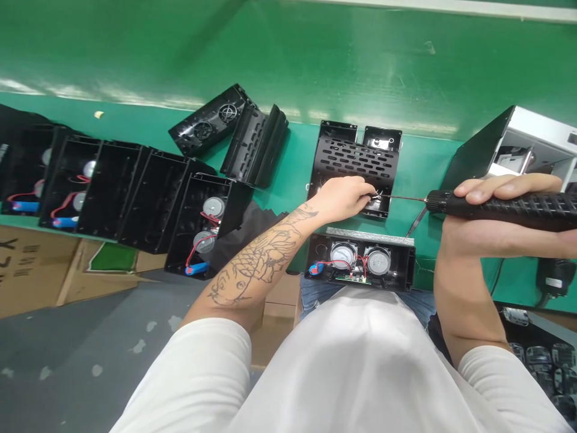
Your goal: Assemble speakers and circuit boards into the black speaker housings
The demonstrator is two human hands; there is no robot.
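Note:
My right hand (505,210) is wrapped round a black electric screwdriver (523,207) that lies level, its long thin bit pointing left. My left hand (345,197) is closed in a pinch by the bit's tip; small shiny pieces that look like screws show at the fingertips, but what they grip is too small to tell. Under this hand sits a black slotted housing (358,159) with open compartments. Nearest my body stands an open black speaker case (403,264) with two round silver drivers, red wires, a blue battery and a green circuit board.
Several open black cases (155,198) stand in a row at the left, some with drivers and blue batteries. Two black housings (255,144) lie behind them. A white-and-black box-shaped device (478,144) stands right. Tweezers (417,221) lie near the case. Cardboard boxes (40,264) are below left.

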